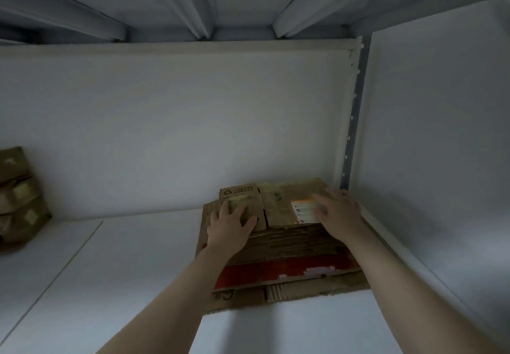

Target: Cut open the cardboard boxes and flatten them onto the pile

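Observation:
A pile of flattened cardboard boxes (289,246) lies on a white shelf (138,271), pushed into the back right corner. The top piece is a small brown flattened box (276,204) with a white and orange label. A red printed sheet shows lower in the pile. My left hand (229,224) presses flat on the left part of the top piece, fingers spread. My right hand (339,213) presses on its right part, over the label's edge, fingers straight. No cutting tool is visible.
Several brown boxes with tape patches (19,196) stand stacked at the far left edge of the shelf. A white back wall, a right side panel with a perforated metal upright (350,138), and a shelf underside overhead enclose the space.

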